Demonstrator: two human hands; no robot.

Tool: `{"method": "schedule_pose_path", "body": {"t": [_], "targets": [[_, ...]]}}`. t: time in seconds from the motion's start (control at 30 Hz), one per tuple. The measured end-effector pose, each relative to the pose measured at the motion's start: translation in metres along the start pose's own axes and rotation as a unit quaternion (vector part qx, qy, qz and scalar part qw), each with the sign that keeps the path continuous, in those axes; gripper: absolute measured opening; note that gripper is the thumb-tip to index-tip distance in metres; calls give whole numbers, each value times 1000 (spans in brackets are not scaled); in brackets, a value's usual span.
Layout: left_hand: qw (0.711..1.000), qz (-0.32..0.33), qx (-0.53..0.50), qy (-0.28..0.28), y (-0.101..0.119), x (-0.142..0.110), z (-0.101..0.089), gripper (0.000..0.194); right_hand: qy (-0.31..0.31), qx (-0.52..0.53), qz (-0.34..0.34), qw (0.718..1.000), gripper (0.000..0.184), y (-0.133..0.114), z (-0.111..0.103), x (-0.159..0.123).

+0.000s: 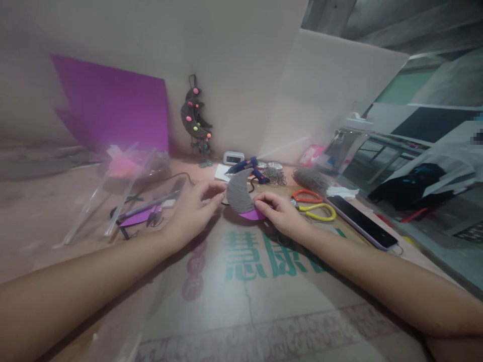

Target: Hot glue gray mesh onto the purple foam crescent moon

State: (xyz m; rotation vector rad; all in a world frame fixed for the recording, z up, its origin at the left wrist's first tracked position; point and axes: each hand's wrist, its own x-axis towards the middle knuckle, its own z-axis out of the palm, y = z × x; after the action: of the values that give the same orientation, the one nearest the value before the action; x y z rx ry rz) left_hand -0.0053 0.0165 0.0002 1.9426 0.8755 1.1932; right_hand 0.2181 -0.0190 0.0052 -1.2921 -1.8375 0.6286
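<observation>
Your right hand point(281, 213) pinches the crescent point(238, 193) near its purple end, above the cardboard point(222, 311); your left hand point(199, 205) curls at its grey edge, but I cannot tell whether it grips. Behind lies a glue gun point(243, 165); rightward, a phone point(362, 221).

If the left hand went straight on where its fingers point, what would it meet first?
Most likely the grey wrapped crescent, just ahead of the left hand; whether the two already touch is unclear from this view.
</observation>
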Motion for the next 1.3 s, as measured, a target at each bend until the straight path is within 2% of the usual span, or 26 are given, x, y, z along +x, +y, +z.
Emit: {"method": "schedule_pose_path", "body": {"t": [0.17,0.33,0.63,0.77,0.87,1.0,1.13,1.3], "targets": [[998,-60,-4,25,-5,2,-2,22,29,15,26,999,22,3,0,1],[998,-56,6,7,-7,2,-3,21,41,12,37,998,25,8,0,3],[997,-60,-49,-25,-1,3,1,22,40,5,30,999,25,6,-1,4],[997,-68,-15,-20,0,2,-1,21,35,6,30,999,24,7,-1,3],[998,-63,15,-16,-5,2,-2,20,35,4,17,999,23,5,-1,3],[999,-44,-7,-30,-11,4,1,24,46,-31,-11,998,18,1,0,2],[997,-5,-51,-63,-5,2,3,26,40,-84,-68,993,13,-1,0,0],[995,-25,-61,-71,5,-2,1,31,22,-118,-92,988,15,-5,-1,1]]}}
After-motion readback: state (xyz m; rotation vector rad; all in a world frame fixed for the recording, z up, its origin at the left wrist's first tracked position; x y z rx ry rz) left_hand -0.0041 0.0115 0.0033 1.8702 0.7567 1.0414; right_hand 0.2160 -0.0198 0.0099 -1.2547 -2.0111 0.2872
